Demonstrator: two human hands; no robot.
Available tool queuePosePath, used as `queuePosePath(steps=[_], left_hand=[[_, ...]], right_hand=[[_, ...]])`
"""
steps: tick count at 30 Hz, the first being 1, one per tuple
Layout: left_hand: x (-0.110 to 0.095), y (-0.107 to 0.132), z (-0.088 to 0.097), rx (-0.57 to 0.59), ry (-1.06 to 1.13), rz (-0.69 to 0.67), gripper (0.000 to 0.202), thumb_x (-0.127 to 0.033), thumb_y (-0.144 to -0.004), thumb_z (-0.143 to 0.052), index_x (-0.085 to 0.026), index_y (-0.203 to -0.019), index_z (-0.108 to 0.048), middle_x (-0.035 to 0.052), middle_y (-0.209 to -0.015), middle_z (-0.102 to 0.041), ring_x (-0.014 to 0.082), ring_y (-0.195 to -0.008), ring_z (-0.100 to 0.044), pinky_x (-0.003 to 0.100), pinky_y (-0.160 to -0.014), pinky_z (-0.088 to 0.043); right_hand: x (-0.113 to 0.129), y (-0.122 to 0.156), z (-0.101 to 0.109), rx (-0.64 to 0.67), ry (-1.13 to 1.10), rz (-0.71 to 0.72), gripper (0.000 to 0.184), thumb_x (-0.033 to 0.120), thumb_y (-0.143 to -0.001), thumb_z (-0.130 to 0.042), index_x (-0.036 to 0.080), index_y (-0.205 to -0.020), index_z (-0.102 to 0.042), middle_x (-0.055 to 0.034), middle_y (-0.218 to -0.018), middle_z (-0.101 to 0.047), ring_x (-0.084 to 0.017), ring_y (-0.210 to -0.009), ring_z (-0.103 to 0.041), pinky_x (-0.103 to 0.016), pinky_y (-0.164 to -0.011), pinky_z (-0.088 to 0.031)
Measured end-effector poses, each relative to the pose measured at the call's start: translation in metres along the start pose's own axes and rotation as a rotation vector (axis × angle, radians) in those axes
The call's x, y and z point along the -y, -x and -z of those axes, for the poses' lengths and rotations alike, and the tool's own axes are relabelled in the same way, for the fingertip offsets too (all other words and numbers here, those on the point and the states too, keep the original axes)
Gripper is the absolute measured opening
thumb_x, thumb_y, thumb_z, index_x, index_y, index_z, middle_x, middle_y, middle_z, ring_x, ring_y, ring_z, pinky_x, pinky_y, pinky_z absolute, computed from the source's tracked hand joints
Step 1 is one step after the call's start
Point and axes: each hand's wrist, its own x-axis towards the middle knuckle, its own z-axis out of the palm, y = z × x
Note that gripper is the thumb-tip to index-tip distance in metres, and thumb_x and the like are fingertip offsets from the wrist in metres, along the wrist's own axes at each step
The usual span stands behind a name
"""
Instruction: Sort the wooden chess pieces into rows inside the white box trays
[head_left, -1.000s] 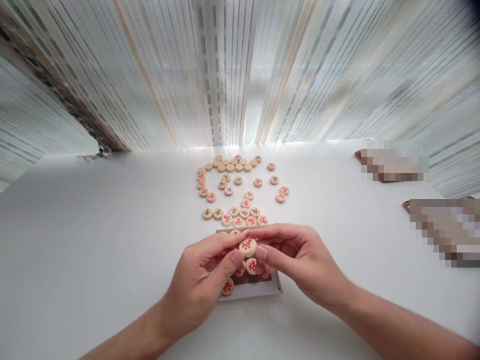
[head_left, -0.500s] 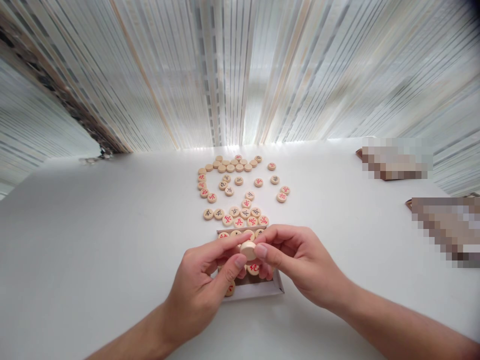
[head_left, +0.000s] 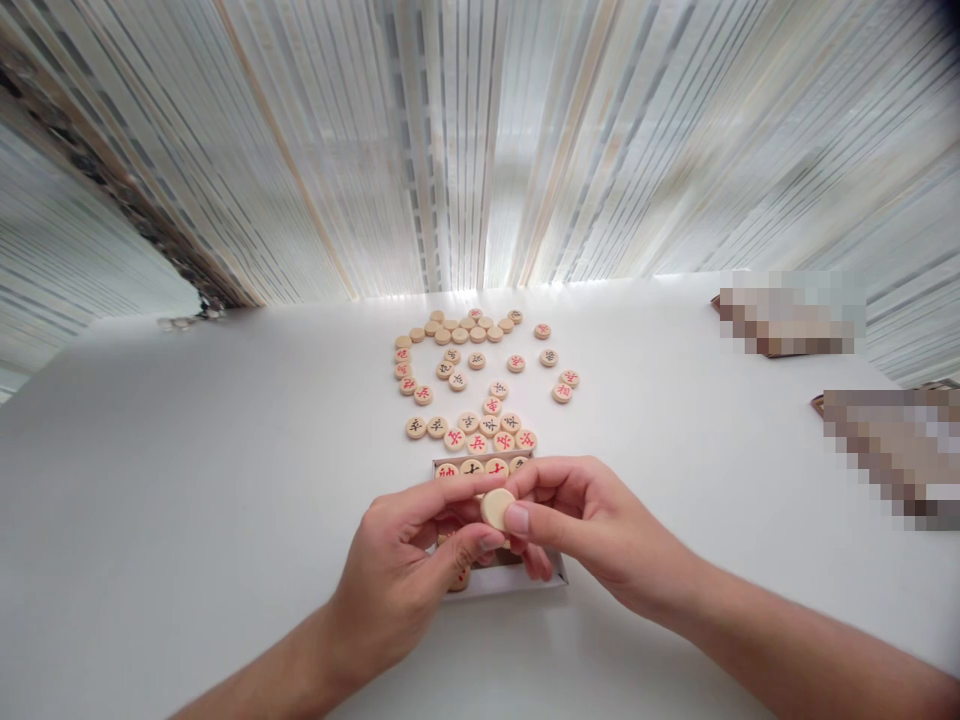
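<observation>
Between my two hands, above an open box, is a round wooden Chinese chess piece (head_left: 495,510) with its blank side up. The thumb and fingertips of my right hand (head_left: 604,525) pinch it from the right. My left hand (head_left: 401,565) closes on its left edge with thumb and fingers. Below, the shallow box (head_left: 517,580) holds several pieces with red or black characters, such as a black-marked piece (head_left: 472,469) in its far row. My fingers hide much of the box's middle.
Past the box, many loose Chinese chess pieces (head_left: 476,442) are spread over the white table (head_left: 225,500), some face up, others blank side up. Two blurred-out objects, one far (head_left: 787,315) and one nearer (head_left: 885,450), lie at the right. A striped curtain (head_left: 465,150) hangs behind.
The held piece has tilted, so more of its blank face shows. My right thumb and fingers have shifted slightly down, and my left thumb has moved a little lower.
</observation>
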Motion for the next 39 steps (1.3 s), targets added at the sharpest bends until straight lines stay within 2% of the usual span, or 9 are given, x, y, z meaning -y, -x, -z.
queuePosePath(steps=[5,8,11,14,19,24,29,34,39], left_hand=[[0.002,0.001,0.003,0.004,-0.152,-0.082,0.03,-0.021,-0.099,-0.078,-0.024,-0.129,-0.082,0.004,-0.084,-0.086,0.012,-0.066,-0.076,0.016,-0.059,-0.058],[0.007,0.004,0.007,-0.001,-0.269,-0.159,0.033,-0.014,-0.096,-0.079,-0.026,-0.127,-0.082,0.0022,-0.086,-0.086,0.0116,-0.07,-0.076,0.016,-0.063,-0.059],[0.01,0.005,0.009,0.015,-0.36,-0.218,0.039,-0.007,-0.095,-0.078,-0.026,-0.129,-0.082,0.0036,-0.101,-0.088,0.0133,-0.082,-0.08,0.016,-0.07,-0.061],[0.007,0.003,0.008,0.056,-0.366,-0.259,0.044,-0.004,-0.095,-0.077,-0.027,-0.132,-0.08,0.0029,-0.103,-0.087,0.0126,-0.083,-0.08,0.015,-0.073,-0.061],[0.0,-0.001,0.004,0.124,-0.246,-0.23,0.046,-0.007,-0.098,-0.074,-0.032,-0.137,-0.077,-0.0017,-0.09,-0.086,0.0114,-0.079,-0.079,0.016,-0.074,-0.061],[0.0,0.001,0.004,0.06,-0.22,-0.132,0.033,-0.013,-0.099,-0.077,-0.03,-0.127,-0.083,0.0009,-0.091,-0.086,0.0138,-0.078,-0.078,0.02,-0.074,-0.062],[0.0,0.001,0.004,0.001,-0.174,-0.144,0.028,-0.018,-0.097,-0.08,-0.027,-0.123,-0.085,0.002,-0.085,-0.085,0.0131,-0.072,-0.074,0.02,-0.068,-0.059],[0.0,0.001,0.005,-0.035,-0.193,-0.152,0.025,-0.023,-0.096,-0.082,-0.029,-0.12,-0.086,0.0008,-0.081,-0.084,0.0117,-0.068,-0.07,0.02,-0.064,-0.056],[0.003,0.001,0.006,-0.023,-0.254,-0.203,0.027,-0.022,-0.094,-0.084,-0.027,-0.12,-0.086,0.002,-0.085,-0.085,0.0132,-0.071,-0.073,0.021,-0.066,-0.058]], right_hand=[[0.001,0.001,-0.002,0.006,0.004,-0.041,0.035,0.034,-0.074,-0.1,0.014,-0.082,-0.072,0.0022,-0.064,-0.069,-0.007,-0.054,-0.059,-0.016,-0.053,-0.047],[0.002,0.001,-0.002,-0.015,0.046,-0.095,0.041,0.037,-0.07,-0.102,0.014,-0.079,-0.069,0.003,-0.06,-0.066,-0.007,-0.051,-0.058,-0.016,-0.05,-0.046],[0.001,0.001,-0.002,-0.037,0.08,-0.13,0.044,0.04,-0.067,-0.102,0.014,-0.076,-0.068,0.0032,-0.058,-0.065,-0.007,-0.048,-0.056,-0.016,-0.047,-0.046],[0.0,0.001,-0.003,-0.042,0.086,-0.131,0.045,0.042,-0.068,-0.101,0.015,-0.072,-0.065,0.0028,-0.057,-0.066,-0.007,-0.046,-0.055,-0.017,-0.046,-0.045],[0.002,0.001,-0.004,-0.03,0.072,-0.112,0.042,0.042,-0.073,-0.098,0.015,-0.07,-0.066,0.0014,-0.058,-0.067,-0.007,-0.045,-0.056,-0.017,-0.046,-0.045],[0.0,0.002,-0.001,0.01,-0.001,-0.078,0.036,0.041,-0.081,-0.093,0.014,-0.074,-0.07,-0.0007,-0.063,-0.072,-0.008,-0.046,-0.062,-0.018,-0.047,-0.048],[-0.002,0.002,0.001,0.063,-0.094,-0.061,0.038,0.046,-0.089,-0.087,0.014,-0.078,-0.072,-0.0033,-0.069,-0.075,-0.01,-0.05,-0.068,-0.019,-0.05,-0.053],[-0.002,0.003,0.0,0.084,-0.122,-0.053,0.032,0.04,-0.086,-0.091,0.014,-0.083,-0.072,-0.0027,-0.072,-0.076,-0.011,-0.054,-0.07,-0.019,-0.052,-0.055],[-0.002,0.003,-0.002,0.064,-0.12,-0.081,0.036,0.032,-0.074,-0.099,0.015,-0.08,-0.068,-0.0011,-0.07,-0.075,-0.011,-0.053,-0.069,-0.02,-0.052,-0.056]])
